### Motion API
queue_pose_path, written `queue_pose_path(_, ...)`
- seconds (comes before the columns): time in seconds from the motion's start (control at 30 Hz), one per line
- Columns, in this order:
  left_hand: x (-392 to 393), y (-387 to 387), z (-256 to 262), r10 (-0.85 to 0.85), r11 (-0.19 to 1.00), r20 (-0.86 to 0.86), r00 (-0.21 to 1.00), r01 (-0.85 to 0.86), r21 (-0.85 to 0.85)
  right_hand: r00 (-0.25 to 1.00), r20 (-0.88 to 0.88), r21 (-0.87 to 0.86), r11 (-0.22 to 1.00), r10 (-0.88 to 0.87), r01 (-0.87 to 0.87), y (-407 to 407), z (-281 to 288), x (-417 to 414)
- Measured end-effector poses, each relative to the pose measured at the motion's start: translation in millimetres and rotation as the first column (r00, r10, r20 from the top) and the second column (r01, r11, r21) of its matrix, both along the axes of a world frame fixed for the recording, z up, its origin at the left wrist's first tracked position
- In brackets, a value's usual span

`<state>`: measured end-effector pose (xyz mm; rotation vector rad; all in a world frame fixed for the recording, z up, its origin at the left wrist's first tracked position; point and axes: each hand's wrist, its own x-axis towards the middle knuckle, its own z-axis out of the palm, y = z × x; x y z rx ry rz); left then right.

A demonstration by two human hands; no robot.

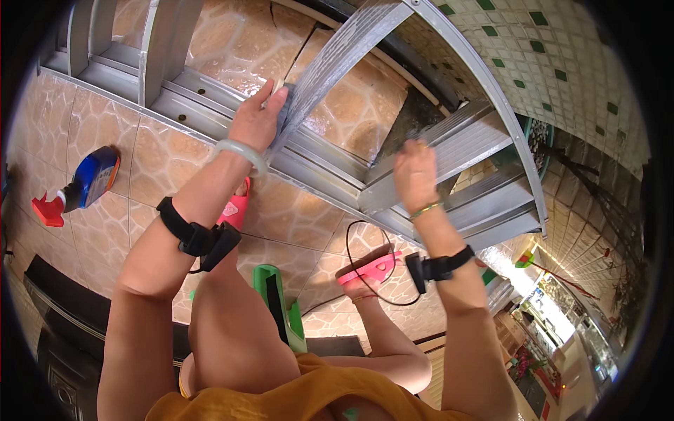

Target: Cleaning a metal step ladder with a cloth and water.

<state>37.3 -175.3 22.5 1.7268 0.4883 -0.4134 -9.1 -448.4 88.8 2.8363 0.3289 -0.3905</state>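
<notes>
A metal ladder (326,68) with wide ridged steps lies across the tiled floor before me, its surface wet in places. My left hand (259,117) holds a grey cloth or pad (284,105) against one step, thumb and fingers around it. Over to the right, my right hand (417,171) is closed at the edge of another step; it is blurred, and whether it grips the step or holds something small cannot be told. Black straps with small devices sit on both forearms.
A blue spray bottle (95,176) with a red trigger head lies on the floor at left. A green plastic stool (279,310) is between my legs. A thin black cable (347,252) loops near my pink sandal (371,268). A mosaic-tiled wall (558,68) rises at upper right.
</notes>
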Motion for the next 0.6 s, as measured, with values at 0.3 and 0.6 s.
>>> queue_pose_path(0.3, 41, -7, 24, -0.049, 0.998, 0.086, 0.995, 0.052, -0.041, 0.972, -0.202, -0.330, 0.926, 0.120, -0.182, -1, 4, 49)
queue_pose_path(0.6, 13, 1, 16, -0.135, 0.991, 0.045, 0.990, 0.135, 0.011, 0.850, -0.523, -0.442, 0.872, -0.060, -0.209, 31, -75, -5)
